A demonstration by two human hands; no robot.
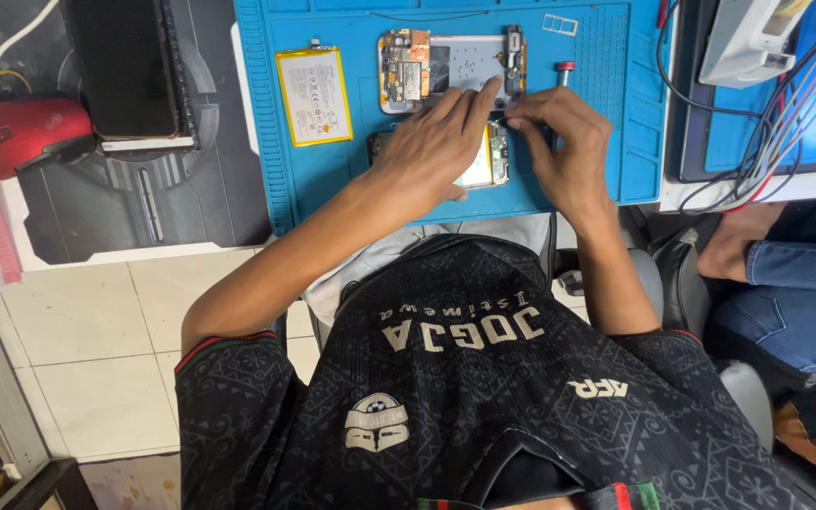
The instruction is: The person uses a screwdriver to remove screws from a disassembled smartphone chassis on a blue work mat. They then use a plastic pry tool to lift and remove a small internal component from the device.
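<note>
while both hands curl, fingertips pinching, the opened phone lies under them.

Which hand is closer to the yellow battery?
Left. The left hand lies just right of the battery, on the opened phone. The right hand is farther right, beyond it.

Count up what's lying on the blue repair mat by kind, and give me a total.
Opened phones with bare circuit boards: 2, one upper, one under the left hand and right hand
Flat yellow-edged battery packs: 1
Red-capped small tools: 1
Small white card trays: 1
Total: 5
</note>
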